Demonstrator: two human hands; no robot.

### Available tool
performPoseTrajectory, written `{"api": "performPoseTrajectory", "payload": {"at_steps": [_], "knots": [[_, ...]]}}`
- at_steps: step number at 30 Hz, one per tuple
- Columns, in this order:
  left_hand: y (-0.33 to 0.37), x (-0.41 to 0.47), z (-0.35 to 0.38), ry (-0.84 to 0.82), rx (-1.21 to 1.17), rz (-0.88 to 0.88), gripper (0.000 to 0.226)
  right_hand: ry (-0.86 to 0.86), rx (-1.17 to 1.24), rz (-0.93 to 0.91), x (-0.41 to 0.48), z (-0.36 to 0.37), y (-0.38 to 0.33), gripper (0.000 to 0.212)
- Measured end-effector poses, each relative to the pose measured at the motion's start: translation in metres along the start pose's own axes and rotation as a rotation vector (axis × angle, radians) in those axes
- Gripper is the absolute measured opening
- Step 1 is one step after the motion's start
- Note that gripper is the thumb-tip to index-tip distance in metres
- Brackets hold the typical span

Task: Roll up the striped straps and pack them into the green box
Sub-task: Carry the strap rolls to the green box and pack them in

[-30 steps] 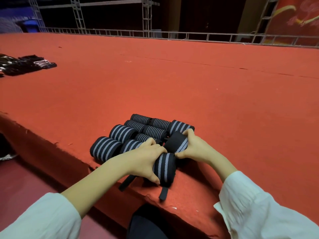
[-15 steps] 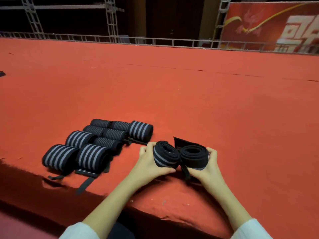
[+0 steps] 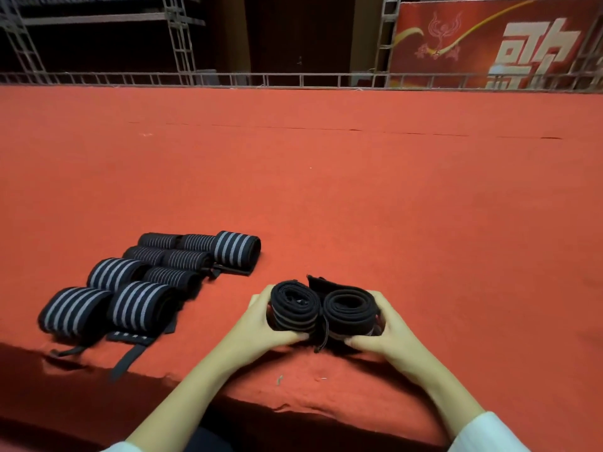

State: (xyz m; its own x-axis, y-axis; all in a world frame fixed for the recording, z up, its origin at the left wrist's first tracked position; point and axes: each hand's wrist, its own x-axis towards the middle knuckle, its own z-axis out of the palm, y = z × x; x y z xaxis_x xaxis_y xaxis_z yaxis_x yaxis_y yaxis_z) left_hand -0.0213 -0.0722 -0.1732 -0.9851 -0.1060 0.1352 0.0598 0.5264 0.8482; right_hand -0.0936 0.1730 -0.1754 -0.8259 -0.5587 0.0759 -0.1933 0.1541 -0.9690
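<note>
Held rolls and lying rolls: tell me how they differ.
Held rolls face end-up, spirals showing; lying rolls rest sideways, stripes showing. Held rolls are clasped, one in the left grip, one in the right grip; lying rolls sit untouched on the carpet. Both are black, grey-striped straps.

head view looks down, close over carpeted platform (image 3: 359, 190)

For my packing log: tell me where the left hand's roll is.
Head view, low centre: the left hand grips that roll near the front edge of the red carpet, beside the second roll in the right hand, right of the rolled straps.
</note>
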Motion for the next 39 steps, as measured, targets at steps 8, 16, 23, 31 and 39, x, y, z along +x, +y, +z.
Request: {"api": "performPoseTrajectory", "payload": {"at_steps": [8, 16, 23, 31, 39], "knots": [[0.000, 0.001, 0.002, 0.084, 0.024, -0.004, 0.065, -0.005, 0.050, 0.042, 0.005, 0.008, 0.002, 0.071], [0.010, 0.001, 0.009, 0.111, 0.019, -0.042, 0.066, 0.182, 0.045, 0.005, 0.005, 0.016, 0.003, 0.074], [0.015, -0.003, 0.010, 0.139, 0.014, -0.066, 0.069, 0.203, -0.018, 0.005, 0.005, 0.013, 0.004, 0.067], [0.051, 0.004, 0.015, 0.110, -0.047, -0.089, 0.062, 0.304, -0.072, -0.086, -0.005, -0.005, -0.012, 0.062], [0.103, 0.000, 0.037, 0.019, -0.202, -0.166, 0.047, 0.392, -0.012, -0.096, -0.023, -0.040, -0.027, 0.064]]}}
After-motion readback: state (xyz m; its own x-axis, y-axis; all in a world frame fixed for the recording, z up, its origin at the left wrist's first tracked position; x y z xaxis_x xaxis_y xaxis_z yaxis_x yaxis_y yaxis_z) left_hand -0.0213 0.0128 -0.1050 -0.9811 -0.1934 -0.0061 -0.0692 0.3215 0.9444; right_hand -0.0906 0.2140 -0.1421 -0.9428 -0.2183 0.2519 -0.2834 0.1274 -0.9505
